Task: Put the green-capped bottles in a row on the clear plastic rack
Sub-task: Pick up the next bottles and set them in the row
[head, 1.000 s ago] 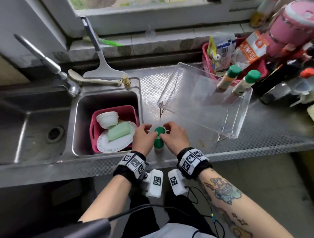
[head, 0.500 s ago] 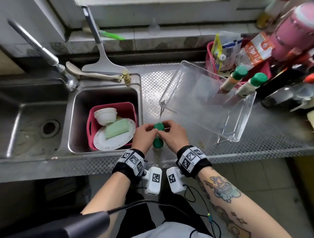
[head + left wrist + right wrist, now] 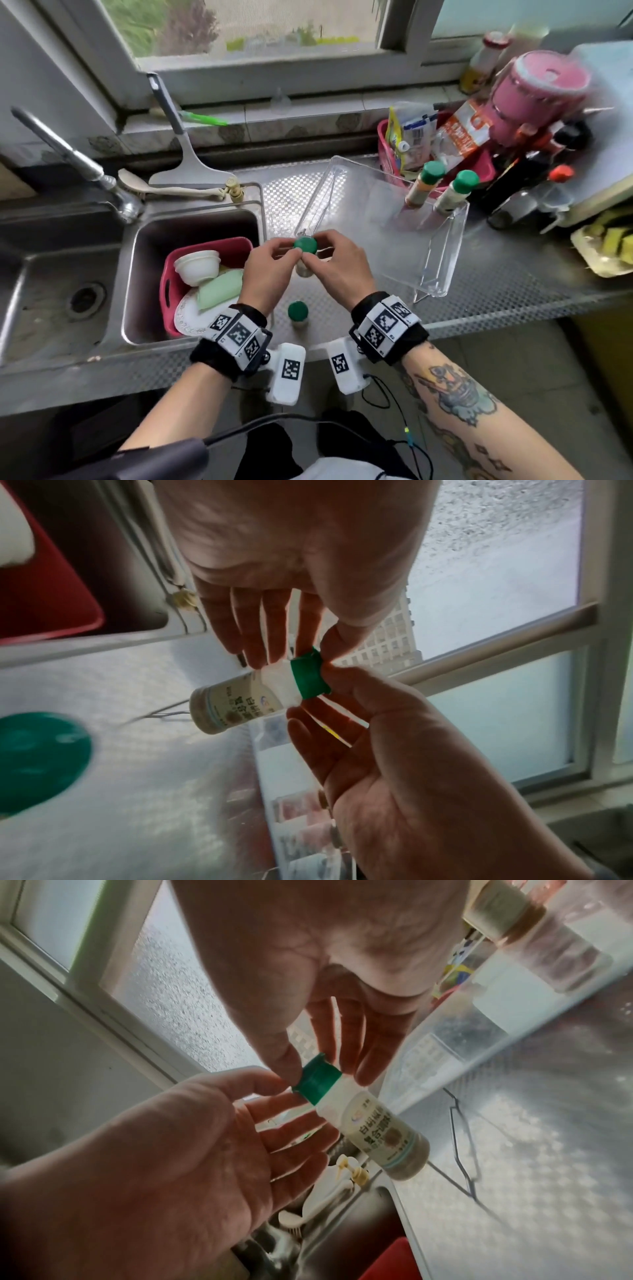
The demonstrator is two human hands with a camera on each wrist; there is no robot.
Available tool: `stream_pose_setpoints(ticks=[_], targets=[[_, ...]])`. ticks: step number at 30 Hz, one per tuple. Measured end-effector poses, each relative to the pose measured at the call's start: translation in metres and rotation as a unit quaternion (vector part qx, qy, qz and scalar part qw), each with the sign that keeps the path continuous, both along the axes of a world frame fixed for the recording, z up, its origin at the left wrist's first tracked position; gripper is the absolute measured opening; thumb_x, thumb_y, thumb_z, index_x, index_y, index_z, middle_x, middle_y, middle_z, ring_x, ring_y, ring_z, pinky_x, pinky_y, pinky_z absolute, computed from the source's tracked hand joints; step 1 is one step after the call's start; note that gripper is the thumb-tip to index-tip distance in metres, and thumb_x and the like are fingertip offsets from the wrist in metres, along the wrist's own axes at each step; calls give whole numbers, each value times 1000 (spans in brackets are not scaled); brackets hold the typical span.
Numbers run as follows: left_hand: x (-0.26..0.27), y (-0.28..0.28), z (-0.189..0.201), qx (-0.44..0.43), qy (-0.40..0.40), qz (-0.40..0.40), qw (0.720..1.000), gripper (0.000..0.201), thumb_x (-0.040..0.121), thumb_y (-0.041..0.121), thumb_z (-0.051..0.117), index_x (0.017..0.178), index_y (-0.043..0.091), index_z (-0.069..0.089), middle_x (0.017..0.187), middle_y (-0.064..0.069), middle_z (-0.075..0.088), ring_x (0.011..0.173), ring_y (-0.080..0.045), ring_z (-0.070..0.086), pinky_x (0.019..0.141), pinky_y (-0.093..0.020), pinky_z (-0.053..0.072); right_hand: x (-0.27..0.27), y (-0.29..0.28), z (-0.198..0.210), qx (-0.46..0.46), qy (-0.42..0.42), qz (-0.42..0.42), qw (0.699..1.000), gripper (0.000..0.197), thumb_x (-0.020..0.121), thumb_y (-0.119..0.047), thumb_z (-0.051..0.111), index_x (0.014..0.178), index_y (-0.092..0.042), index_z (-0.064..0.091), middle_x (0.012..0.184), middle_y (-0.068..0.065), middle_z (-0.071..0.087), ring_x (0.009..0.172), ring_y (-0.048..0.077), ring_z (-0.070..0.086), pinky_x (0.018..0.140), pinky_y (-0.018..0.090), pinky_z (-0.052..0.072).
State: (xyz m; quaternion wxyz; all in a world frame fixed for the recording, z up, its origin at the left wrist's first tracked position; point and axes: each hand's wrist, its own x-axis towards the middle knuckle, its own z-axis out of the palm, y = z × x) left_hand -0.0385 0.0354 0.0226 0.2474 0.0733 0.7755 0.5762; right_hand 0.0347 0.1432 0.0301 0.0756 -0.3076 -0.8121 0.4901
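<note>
I hold one small green-capped bottle (image 3: 304, 253) above the steel counter, just off the near left corner of the clear plastic rack (image 3: 458, 226). My left hand (image 3: 290, 251) and right hand (image 3: 317, 256) both pinch its cap (image 3: 308, 679) with thumb and fingers; the body (image 3: 380, 1137) hangs free below. A second green-capped bottle (image 3: 298, 312) stands upright on the counter between my wrists. Two more green-capped bottles (image 3: 425, 183) (image 3: 455, 192) stand side by side at the rack's far right end.
The sink on the left holds a red basin (image 3: 236, 245) with a white bowl, a plate and a green sponge. Behind and right of the rack crowd a red basket (image 3: 385, 144) of packets, dark sauce bottles (image 3: 513, 185) and a pink jar. The counter edge lies near my wrists.
Both hands lifted one bottle by its cap off the counter and carried it away from the second bottle, toward the rack. The second bottle stayed put.
</note>
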Motion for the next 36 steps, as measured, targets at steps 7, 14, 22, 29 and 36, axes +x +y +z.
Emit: stream_pose_setpoints(ticks=[7,14,22,29,36], targets=[[-4,59,35,-5,37,-59,998,11,81,18,63,88,25,69,87,1,71,87,-19,67,80,-32,53,6,45,26,-7,52,-71,996,30,80,-33,69,106,-19,64,101,-2,70,89,11,65,82,33,56],[-12,128,46,-18,77,-97,992,21,79,16,57,94,17,72,92,-3,73,89,-18,68,82,-34,55,5,94,40,6,75,-139,987,28,80,-30,68,105,-18,63,100,-2,68,91,13,64,82,30,53],[-28,185,35,-18,76,-114,990,31,79,19,53,102,17,73,96,-2,74,88,-17,67,84,-36,56,-15,134,27,50,72,-217,972,26,80,-32,68,99,-14,65,96,5,68,90,22,62,81,32,49],[-40,207,25,-18,85,-120,989,30,81,15,54,103,13,74,96,-3,74,83,-15,64,80,-33,54,-26,146,21,59,59,-230,970,28,85,-30,64,106,-12,67,99,8,70,93,24,61,82,31,46],[-45,213,17,-16,75,-129,989,30,82,15,54,104,14,74,91,0,72,79,-11,61,72,-26,49,-25,145,16,78,56,-221,971,22,87,-27,59,100,-12,69,92,9,71,88,27,62,78,35,48]])
